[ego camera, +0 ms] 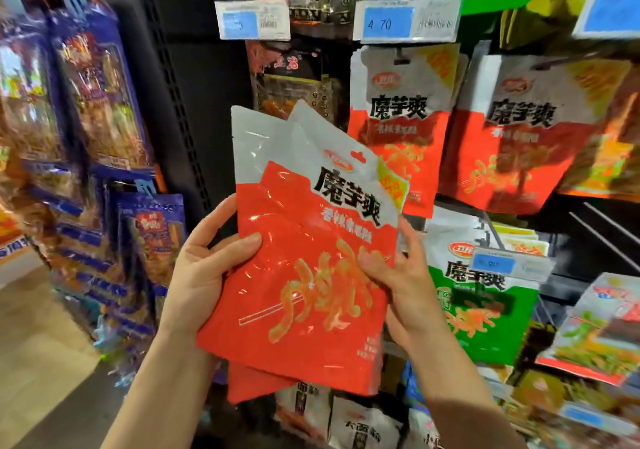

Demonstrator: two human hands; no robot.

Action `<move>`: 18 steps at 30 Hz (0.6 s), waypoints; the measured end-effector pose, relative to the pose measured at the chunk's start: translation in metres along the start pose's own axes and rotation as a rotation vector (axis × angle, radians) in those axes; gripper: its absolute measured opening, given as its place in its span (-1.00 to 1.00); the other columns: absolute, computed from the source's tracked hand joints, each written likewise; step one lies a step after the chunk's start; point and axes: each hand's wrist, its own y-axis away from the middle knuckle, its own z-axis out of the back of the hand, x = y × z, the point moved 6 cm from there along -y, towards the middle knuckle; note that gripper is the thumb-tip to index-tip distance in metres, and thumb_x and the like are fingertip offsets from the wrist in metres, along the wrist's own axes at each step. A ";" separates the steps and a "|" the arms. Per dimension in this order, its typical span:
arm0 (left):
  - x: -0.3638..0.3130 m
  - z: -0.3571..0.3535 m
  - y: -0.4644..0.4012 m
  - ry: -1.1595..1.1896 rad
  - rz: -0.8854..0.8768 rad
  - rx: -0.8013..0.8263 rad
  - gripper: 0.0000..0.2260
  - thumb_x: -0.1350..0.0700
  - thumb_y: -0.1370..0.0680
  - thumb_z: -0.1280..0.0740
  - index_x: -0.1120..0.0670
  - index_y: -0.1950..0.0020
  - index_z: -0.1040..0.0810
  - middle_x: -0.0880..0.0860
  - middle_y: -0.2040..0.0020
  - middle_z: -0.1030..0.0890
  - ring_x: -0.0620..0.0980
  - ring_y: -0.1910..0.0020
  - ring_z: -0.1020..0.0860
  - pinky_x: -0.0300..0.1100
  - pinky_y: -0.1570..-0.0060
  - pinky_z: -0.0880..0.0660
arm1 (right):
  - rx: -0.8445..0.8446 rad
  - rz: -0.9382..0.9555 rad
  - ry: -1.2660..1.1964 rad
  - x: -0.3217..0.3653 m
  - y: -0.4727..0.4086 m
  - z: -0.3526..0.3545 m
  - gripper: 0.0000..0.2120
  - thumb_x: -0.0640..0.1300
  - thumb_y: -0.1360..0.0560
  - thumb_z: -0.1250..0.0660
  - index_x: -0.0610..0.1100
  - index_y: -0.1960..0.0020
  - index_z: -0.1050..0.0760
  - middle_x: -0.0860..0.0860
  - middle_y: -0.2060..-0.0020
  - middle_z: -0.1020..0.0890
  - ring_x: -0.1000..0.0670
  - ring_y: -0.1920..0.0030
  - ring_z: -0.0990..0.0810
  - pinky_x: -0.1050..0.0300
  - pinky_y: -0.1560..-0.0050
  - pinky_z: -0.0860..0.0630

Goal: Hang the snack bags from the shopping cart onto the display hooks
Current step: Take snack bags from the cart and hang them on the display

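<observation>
Red snack bags point(304, 275), left hand point(201, 272), right hand point(405, 282)

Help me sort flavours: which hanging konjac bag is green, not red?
The green bag on the lower hook, right of the right hand; the two hanging bags above it are red.

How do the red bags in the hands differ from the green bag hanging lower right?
The held red bags have a red lower half; the green bag has a green one. The red bags are gripped by the left hand and right hand, tilted, off any hook; the green bag hangs on the display, partly behind a price tag. Both share white tops and the same black lettering.
</observation>
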 end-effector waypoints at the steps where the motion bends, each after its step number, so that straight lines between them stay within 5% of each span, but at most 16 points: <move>1: -0.001 0.001 -0.003 -0.007 -0.007 -0.018 -0.55 0.15 -0.19 -0.53 -0.07 -0.06 -0.65 0.13 0.19 -0.70 0.01 0.33 -0.67 -0.15 0.39 -0.60 | -0.014 0.052 0.037 0.011 -0.004 0.001 -0.01 -0.39 -0.03 -0.60 0.05 -0.37 -0.34 -0.17 -0.16 -0.62 -0.12 -0.08 -0.64 -0.03 0.04 -0.62; 4: -0.001 -0.004 -0.008 -0.022 -0.026 -0.048 -0.47 0.03 -0.05 -0.63 -0.05 0.00 -0.68 0.10 0.26 -0.69 -0.02 0.37 -0.66 -0.21 0.42 -0.58 | 0.004 0.165 0.089 0.041 -0.011 0.001 -0.06 -0.40 -0.12 -0.54 0.07 -0.40 -0.30 -0.09 -0.13 -0.63 -0.11 -0.09 -0.64 -0.05 0.02 -0.62; 8: 0.008 -0.029 -0.014 -0.013 -0.018 -0.021 -0.56 0.10 -0.17 -0.53 0.02 -0.04 -0.64 0.09 0.30 -0.68 -0.05 0.40 -0.65 -0.24 0.43 -0.56 | -0.004 0.248 0.153 0.071 -0.013 0.015 -0.19 -0.37 -0.19 -0.45 0.10 -0.34 -0.33 -0.06 -0.09 -0.65 -0.08 -0.04 -0.66 -0.05 0.05 -0.63; 15: 0.013 -0.064 -0.018 -0.010 -0.025 0.087 -0.59 0.10 -0.19 -0.48 0.00 -0.03 -0.63 0.10 0.23 -0.70 -0.01 0.35 -0.67 -0.19 0.42 -0.58 | -0.192 0.390 0.222 0.145 -0.004 0.095 -0.03 -0.29 -0.01 -0.57 0.09 -0.35 -0.34 -0.05 -0.12 -0.63 -0.04 -0.05 -0.66 0.01 0.10 -0.63; 18: 0.018 -0.088 -0.016 -0.061 -0.011 0.162 -0.63 0.13 -0.25 -0.45 0.00 -0.05 -0.62 0.12 0.23 -0.70 0.02 0.36 -0.67 -0.16 0.42 -0.59 | -0.240 0.457 0.273 0.176 0.002 0.121 -0.14 -0.40 -0.21 -0.46 0.01 -0.42 -0.28 0.00 -0.05 -0.64 0.03 0.03 -0.68 0.10 0.17 -0.62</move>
